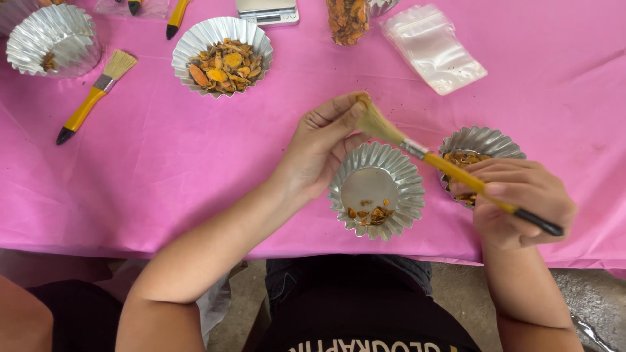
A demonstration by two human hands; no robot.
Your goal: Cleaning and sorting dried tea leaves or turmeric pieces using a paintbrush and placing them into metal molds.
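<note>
My left hand (pixel 324 144) pinches a small orange piece between thumb and fingers, held above a fluted metal cup (pixel 402 175) with a few orange bits at its bottom. My right hand (pixel 521 202) grips a yellow-handled brush (pixel 450 166) with a black tip. Its bristles touch the piece in my left fingers. Behind the right hand sits a second fluted cup (pixel 482 139) holding dried orange slices.
On the pink tablecloth (pixel 163 169): a fluted cup full of orange slices (pixel 223 57), another cup (pixel 52 39) at far left, a spare brush (pixel 91 98), clear plastic bags (pixel 430 47), a jar of slices (pixel 347 19), a small scale (pixel 267 11).
</note>
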